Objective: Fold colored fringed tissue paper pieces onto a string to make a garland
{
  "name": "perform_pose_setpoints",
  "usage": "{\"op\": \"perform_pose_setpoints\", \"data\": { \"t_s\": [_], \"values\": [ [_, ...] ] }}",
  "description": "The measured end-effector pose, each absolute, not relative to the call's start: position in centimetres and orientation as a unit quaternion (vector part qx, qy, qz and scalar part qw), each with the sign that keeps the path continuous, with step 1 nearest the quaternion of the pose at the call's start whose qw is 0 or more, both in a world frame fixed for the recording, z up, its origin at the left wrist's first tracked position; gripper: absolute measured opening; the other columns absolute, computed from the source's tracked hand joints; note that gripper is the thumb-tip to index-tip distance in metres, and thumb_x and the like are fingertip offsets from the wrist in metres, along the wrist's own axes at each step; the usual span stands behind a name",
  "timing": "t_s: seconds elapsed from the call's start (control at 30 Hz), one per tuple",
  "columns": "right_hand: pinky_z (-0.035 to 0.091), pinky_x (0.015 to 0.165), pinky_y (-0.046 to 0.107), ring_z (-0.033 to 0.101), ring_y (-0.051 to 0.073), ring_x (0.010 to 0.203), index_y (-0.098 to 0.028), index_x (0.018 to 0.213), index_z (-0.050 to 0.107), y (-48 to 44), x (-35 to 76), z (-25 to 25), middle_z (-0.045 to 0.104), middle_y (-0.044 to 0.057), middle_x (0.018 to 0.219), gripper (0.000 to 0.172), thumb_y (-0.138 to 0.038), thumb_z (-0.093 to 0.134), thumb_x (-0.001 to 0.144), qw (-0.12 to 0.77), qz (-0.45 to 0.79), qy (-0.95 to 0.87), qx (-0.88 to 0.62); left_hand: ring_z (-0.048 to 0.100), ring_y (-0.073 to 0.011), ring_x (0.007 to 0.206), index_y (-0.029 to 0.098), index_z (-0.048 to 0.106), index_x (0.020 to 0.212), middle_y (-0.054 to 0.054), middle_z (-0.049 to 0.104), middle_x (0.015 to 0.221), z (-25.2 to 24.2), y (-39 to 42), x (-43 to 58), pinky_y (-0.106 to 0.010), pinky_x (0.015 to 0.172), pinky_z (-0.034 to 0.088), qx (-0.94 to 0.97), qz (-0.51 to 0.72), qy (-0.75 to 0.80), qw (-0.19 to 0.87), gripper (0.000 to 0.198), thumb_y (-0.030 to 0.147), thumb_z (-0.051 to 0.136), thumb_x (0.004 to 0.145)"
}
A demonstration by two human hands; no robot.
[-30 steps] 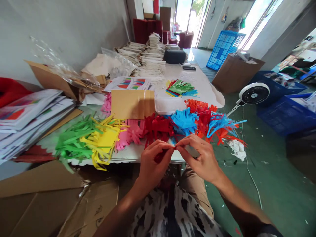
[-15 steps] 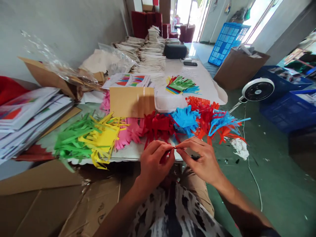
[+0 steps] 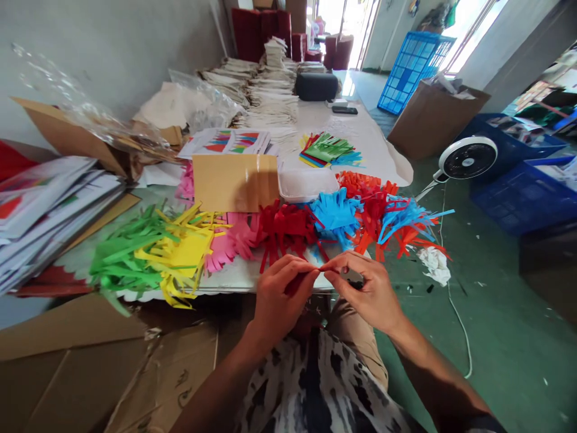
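My left hand [image 3: 280,294] is closed, thumb and forefinger pinching a thin, dark red paper strip [image 3: 320,270], with more red showing inside the curled fingers. From the other side, my right hand [image 3: 367,291] pinches the same strip, its fingertips almost meeting the left ones. Most of the strip is hidden by the fingers. Just beyond my hands, at the table edge, lie fringed paper pieces: dark red [image 3: 288,225], light blue [image 3: 337,210] and pink [image 3: 232,240]. Yellow fringe [image 3: 187,252] and green fringe [image 3: 130,249] lie to the left, orange-red fringe [image 3: 366,186] to the right.
A tan cardboard piece [image 3: 235,183] and a white tray [image 3: 306,183] sit behind the fringes. Farther back are fanned coloured fringes [image 3: 333,149], stacked pale bundles [image 3: 273,99] and a black case [image 3: 317,87]. Printed sheets [image 3: 42,210] pile up left; a fan [image 3: 467,157] stands right.
Both hands stay pinched on the red strip, with only a slight shift of the fingers. The view has tilted a little, so the table things appear slightly higher and farther left.
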State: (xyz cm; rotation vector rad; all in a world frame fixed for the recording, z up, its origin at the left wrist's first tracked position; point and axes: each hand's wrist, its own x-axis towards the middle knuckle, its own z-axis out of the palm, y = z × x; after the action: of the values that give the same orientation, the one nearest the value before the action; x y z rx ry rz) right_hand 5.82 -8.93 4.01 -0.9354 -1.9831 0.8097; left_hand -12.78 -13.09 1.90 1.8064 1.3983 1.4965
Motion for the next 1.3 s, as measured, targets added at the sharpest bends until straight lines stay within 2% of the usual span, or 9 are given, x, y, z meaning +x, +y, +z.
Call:
{"op": "perform_pose_setpoints", "data": {
  "t_s": [0.3,0.5,0.6,0.73,0.83,0.9,1.03,1.23,1.3],
  "values": [
    [0.046,0.074,0.029,0.062,0.014,0.078,-0.022,0.089,0.069,-9.4,6.2,3.8,0.07,-0.001,0.084,0.011,-0.019,0.064,0.098,0.423,0.296,-0.76,-0.395,0.07,-0.0147,0.086,0.022,0.075,0.099,-0.001,0.075,0.094,1.9,-13.1,-13.0,-0.026,0.078,0.051,0.655,0.49,0.503,0.278,0.008,0.025,0.067,0.099],
    [0.05,0.08,0.028,0.07,0.015,0.087,-0.026,0.099,0.077,-9.0,6.6,3.8,0.077,-0.001,0.094,0.009,-0.021,0.07,0.096,0.361,0.354,-0.783,-0.362,0.067,-0.0133,0.08,0.021,0.072,0.092,0.0,0.072,0.087,1.4,-13.0,-12.9,-0.025,0.075,0.049,0.662,0.474,0.508,0.281,0.01,0.023,0.066,0.1],
    [0.052,0.081,0.029,0.071,0.016,0.089,-0.026,0.108,0.076,-9.1,6.8,3.5,0.078,0.0,0.099,0.014,-0.025,0.073,0.095,0.375,0.364,-0.764,-0.379,0.067,-0.0136,0.082,0.021,0.071,0.092,0.0,0.072,0.088,1.2,-13.0,-12.6,-0.025,0.076,0.05,0.666,0.472,0.503,0.283,0.01,0.023,0.065,0.1],
    [0.047,0.067,0.027,0.063,0.013,0.071,-0.023,0.09,0.075,-9.3,7.0,3.0,0.073,-0.001,0.08,0.01,-0.028,0.07,0.097,0.428,0.353,-0.719,-0.419,0.068,-0.0148,0.083,0.021,0.071,0.094,-0.001,0.073,0.09,1.2,-12.9,-12.5,-0.027,0.078,0.051,0.676,0.458,0.51,0.27,0.012,0.027,0.063,0.101],
    [0.047,0.069,0.026,0.064,0.012,0.072,-0.022,0.087,0.075,-9.3,7.2,3.0,0.074,-0.001,0.08,0.012,-0.025,0.07,0.098,0.404,0.359,-0.747,-0.388,0.07,-0.0177,0.087,0.023,0.072,0.106,-0.003,0.077,0.098,1.2,-12.8,-12.4,-0.03,0.079,0.052,0.709,0.411,0.511,0.26,0.012,0.03,0.063,0.101],
    [0.049,0.072,0.026,0.066,0.012,0.075,-0.022,0.088,0.075,-9.1,7.5,3.1,0.075,-0.001,0.083,0.012,-0.024,0.069,0.098,0.387,0.366,-0.761,-0.37,0.071,-0.0189,0.087,0.024,0.073,0.105,-0.002,0.078,0.096,1.2,-12.8,-12.3,-0.031,0.079,0.052,0.733,0.388,0.499,0.25,0.013,0.03,0.062,0.101],
    [0.048,0.069,0.026,0.065,0.013,0.073,-0.021,0.084,0.075,-8.9,8.5,3.3,0.073,-0.001,0.079,0.016,-0.03,0.07,0.098,0.406,0.365,-0.728,-0.415,0.069,-0.0172,0.078,0.022,0.071,0.092,0.0,0.075,0.082,1.2,-12.9,-12.1,-0.029,0.073,0.049,0.737,0.384,0.489,0.266,0.019,0.03,0.058,0.103],
    [0.054,0.072,0.027,0.069,0.015,0.082,-0.023,0.102,0.081,-8.7,8.7,2.9,0.077,0.004,0.095,0.019,-0.039,0.071,0.096,0.402,0.438,-0.704,-0.388,0.066,-0.0152,0.073,0.022,0.071,0.097,0.0,0.073,0.082,0.8,-12.2,-10.8,-0.025,0.065,0.045,0.686,0.402,0.493,0.353,0.021,0.033,0.055,0.105],
    [0.055,0.067,0.027,0.068,0.014,0.072,-0.024,0.098,0.082,-8.0,9.1,2.7,0.076,0.004,0.088,0.021,-0.04,0.069,0.098,0.398,0.45,-0.7,-0.386,0.063,-0.015,0.069,0.021,0.07,0.093,0.001,0.071,0.078,0.1,-11.8,-10.2,-0.025,0.062,0.043,0.689,0.383,0.496,0.364,0.022,0.032,0.054,0.104]
  ]
}}
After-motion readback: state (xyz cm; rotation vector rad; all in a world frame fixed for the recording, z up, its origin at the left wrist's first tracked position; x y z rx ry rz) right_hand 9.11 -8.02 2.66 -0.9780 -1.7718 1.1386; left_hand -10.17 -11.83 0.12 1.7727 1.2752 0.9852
